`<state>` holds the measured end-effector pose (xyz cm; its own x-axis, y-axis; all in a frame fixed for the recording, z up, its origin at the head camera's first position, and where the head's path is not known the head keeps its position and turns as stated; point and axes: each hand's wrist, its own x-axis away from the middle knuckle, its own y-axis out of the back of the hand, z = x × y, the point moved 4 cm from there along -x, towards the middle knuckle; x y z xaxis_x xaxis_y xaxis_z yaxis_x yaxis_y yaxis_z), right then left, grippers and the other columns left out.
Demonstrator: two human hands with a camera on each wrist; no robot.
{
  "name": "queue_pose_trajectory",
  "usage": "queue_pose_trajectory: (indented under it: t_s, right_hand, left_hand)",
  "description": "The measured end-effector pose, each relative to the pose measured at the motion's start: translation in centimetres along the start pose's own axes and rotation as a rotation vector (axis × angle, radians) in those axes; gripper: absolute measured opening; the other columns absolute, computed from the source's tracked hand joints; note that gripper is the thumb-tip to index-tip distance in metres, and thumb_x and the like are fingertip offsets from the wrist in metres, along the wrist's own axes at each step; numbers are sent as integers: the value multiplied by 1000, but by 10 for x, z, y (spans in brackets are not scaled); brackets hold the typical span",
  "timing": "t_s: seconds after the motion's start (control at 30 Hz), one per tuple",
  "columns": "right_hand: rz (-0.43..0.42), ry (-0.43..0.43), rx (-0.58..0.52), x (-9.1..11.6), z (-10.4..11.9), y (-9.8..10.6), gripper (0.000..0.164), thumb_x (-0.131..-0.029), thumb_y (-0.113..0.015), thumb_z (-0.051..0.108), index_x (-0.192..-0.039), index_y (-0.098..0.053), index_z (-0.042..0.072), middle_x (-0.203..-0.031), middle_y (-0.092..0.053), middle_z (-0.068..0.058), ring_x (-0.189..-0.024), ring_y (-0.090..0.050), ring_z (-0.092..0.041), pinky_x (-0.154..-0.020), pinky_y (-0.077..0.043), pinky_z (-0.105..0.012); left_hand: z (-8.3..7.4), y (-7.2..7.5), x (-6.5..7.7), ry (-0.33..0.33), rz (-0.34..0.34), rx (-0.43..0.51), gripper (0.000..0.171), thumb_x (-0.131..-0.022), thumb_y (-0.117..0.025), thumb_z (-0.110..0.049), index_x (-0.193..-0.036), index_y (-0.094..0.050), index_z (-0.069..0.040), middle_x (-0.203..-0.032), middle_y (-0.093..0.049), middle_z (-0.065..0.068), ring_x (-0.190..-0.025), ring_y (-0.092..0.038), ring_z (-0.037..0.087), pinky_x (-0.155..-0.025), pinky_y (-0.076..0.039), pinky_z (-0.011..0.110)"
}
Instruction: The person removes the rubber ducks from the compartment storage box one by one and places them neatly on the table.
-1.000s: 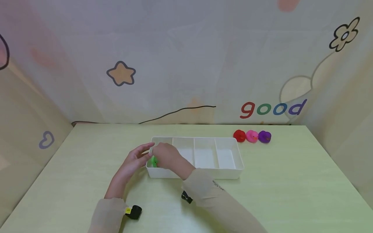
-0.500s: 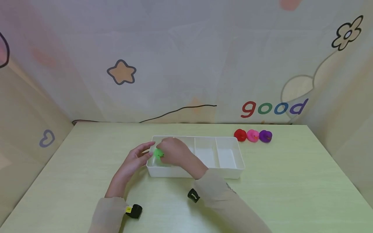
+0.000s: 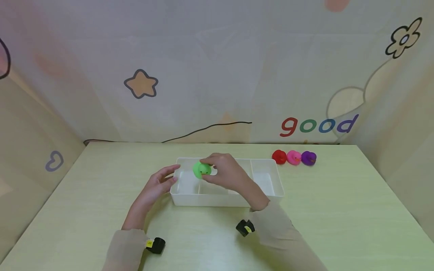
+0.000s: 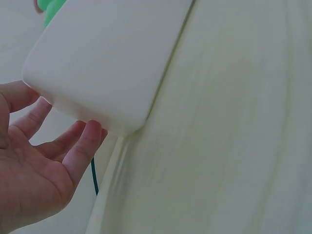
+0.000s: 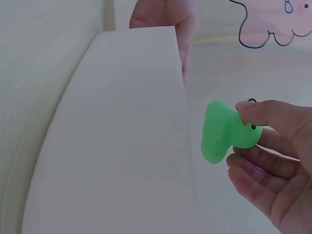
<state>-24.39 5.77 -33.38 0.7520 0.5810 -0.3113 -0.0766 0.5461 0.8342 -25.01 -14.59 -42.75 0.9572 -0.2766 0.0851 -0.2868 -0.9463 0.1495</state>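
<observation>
A green rubber duck (image 3: 200,170) is pinched between the thumb and fingers of my right hand (image 3: 228,171), above the left part of a white divided tray (image 3: 217,200). In the right wrist view the duck (image 5: 226,131) is up past the tray's rim, its flat base facing the tray. My left hand (image 3: 158,184) is at the tray's left end. Its fingertips (image 4: 87,134) touch the outside of the end wall in the left wrist view, with the fingers spread and only slightly bent. The right hand and the duck hide part of the tray's compartments.
Behind the tray's right end, a red duck (image 3: 279,157), a pink duck (image 3: 294,157) and a purple duck (image 3: 309,158) stand in a row on the pale green table (image 3: 339,210). A printed curtain (image 3: 217,75) rises behind the table's far edge.
My right hand has lifted the green duck out of the tray's leftmost compartment and moved it up and to the right. The left hand has stayed at the tray's end.
</observation>
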Motion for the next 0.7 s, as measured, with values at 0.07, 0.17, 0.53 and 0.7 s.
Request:
queue_pose_trajectory:
  t_s: [0.07, 0.17, 0.53, 0.7]
  right_hand:
    - [-20, -13, -43, 6, -5, 6, 36, -75, -73, 12, -108, -65, -1, -94, -66, -7, -83, -61, -17, -72, -52, -27]
    - [-46, -26, -76, 16, -14, 16, 37, -75, -74, 11, -108, -65, -2, -95, -66, -8, -84, -62, -18, -72, -53, -29]
    - [-183, -157, -141, 56, -55, 49, 40, -71, -76, 6, -109, -64, -2, -101, -67, -12, -88, -62, -23, -77, -53, -37]
    - [-210, -270, -181, 74, -75, 61, 42, -72, -76, 8, -111, -63, -1, -105, -65, -13, -94, -61, -27, -80, -51, -40]
  left_hand:
    - [-1, 0, 1, -2, 4, -6, 47, -93, -52, -22, -136, -39, -10, -140, -36, 16, -119, -43, 32, -92, -43, 40]
    - [-1, 0, 1, -7, 11, -14, 47, -93, -52, -22, -137, -39, -11, -140, -36, 16, -118, -44, 31, -92, -43, 41]
    - [-2, -1, 2, 25, 26, -18, 46, -94, -51, -20, -137, -39, -12, -146, -26, 13, -124, -39, 35, -90, -44, 41]
    - [-3, -1, 1, 22, 29, -9, 47, -93, -52, -21, -137, -39, -12, -145, -26, 13, -121, -42, 35, -88, -46, 41]
